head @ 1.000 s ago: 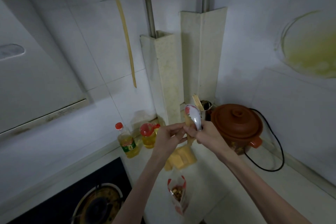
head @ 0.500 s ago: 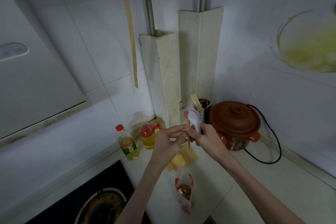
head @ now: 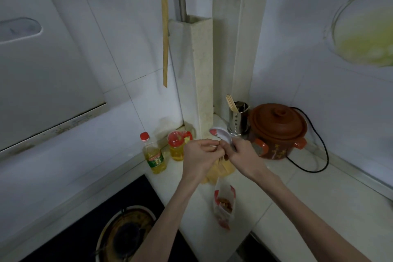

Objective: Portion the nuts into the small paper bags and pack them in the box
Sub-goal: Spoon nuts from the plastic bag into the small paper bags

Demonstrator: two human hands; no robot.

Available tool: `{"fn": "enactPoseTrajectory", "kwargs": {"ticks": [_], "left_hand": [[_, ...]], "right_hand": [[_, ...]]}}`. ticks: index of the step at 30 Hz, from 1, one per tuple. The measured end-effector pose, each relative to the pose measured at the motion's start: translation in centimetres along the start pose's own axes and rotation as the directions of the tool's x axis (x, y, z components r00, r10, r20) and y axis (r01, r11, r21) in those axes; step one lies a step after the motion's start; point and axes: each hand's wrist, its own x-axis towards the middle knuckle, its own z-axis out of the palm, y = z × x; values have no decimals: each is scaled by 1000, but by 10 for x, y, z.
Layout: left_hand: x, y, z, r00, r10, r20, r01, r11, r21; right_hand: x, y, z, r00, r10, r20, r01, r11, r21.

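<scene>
- Two hands met above the tabletop (head: 308,187), near the wall corner; left hand (head: 198,158) and right hand (head: 242,155) touched at the fingertips.
- Right grip: fingers curled round a white spoon (head: 221,135), bowl raised and tilted. Whether it carried nuts could not be told.
- Left grip: thumb and fingers pinched on something small and pale at the spoon's edge; likely the mouth of a small paper bag (head: 221,168), mostly hidden behind the hands.
- Supply: a red-and-white nut bag (head: 224,206) stood open on the tabletop, just below the hands, brown nuts visible inside.
- No box in view.
- Nearby: two oil bottles (head: 154,155), a brown clay pot (head: 276,130), a metal chopstick holder (head: 238,118), a stove burner (head: 125,234).
- Judgement: step in hand was readying a paper bag for filling. Done well, the left pinch would keep the mouth wide, the spoon tipping slowly inside the rim, directly over the tabletop so spills stayed retrievable.
</scene>
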Motion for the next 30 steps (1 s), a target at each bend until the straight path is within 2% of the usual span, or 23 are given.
{"fn": "enactPoseTrajectory", "kwargs": {"ticks": [3,6,11,15,20,24,26,30], "left_hand": [[1,-6,-6,999,-39,-14,39,999,35],[-1,-14,-10,997,-82,-3,83,995,61],[2,-22,-16,991,-122,47,114,984,139],[3,-20,-18,986,-23,163,-21,965,261],[8,-20,-15,959,3,284,-111,925,363],[7,-24,-13,944,-28,330,-101,925,366],[5,-29,-10,951,-42,308,-87,915,393],[1,-39,-2,957,-55,284,-80,894,442]], "right_hand": [[1,-1,5,998,-48,34,52,990,-131],[1,2,15,997,-67,37,73,981,-182],[3,8,22,994,11,112,3,993,-122],[7,7,15,985,-3,172,16,997,-74],[7,8,6,981,-49,188,40,998,50],[0,18,9,980,0,197,-41,977,207],[-2,23,13,981,10,191,-49,978,201],[-4,35,17,985,-9,173,2,999,41]]}}
